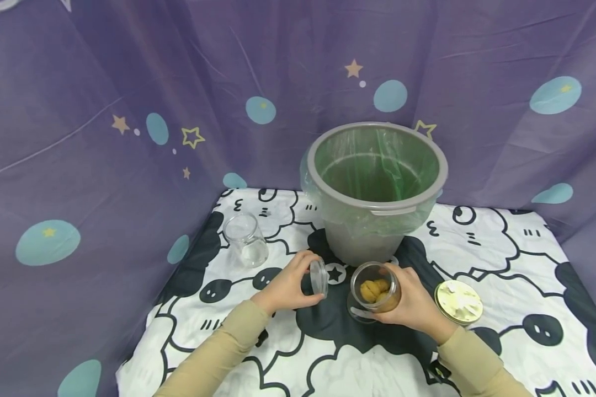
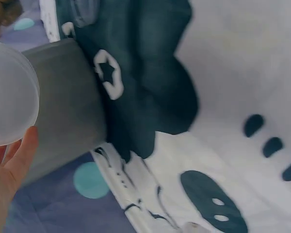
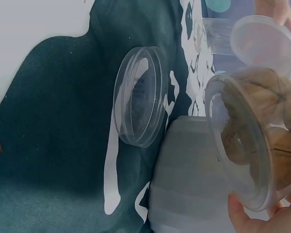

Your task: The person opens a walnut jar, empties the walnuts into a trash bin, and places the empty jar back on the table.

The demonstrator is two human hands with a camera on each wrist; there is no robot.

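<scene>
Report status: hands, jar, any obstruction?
Left hand holds translucent lid. Right hand grips clear jar of walnuts. No obstruction visible between lid and jar.

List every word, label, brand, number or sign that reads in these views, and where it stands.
No words, labels, brands or numbers can be read in any view.
Tablecloth: a star in a ring, with no lettering.
Curtain: printed stars and dots only.
Gold lid: glare; any marking is unreadable.
Jar of walnuts: no lettering visible.

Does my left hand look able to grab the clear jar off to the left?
Probably not yet: the left hand holds a clear lid, though nothing appears to block its way to the clear jar.
</scene>
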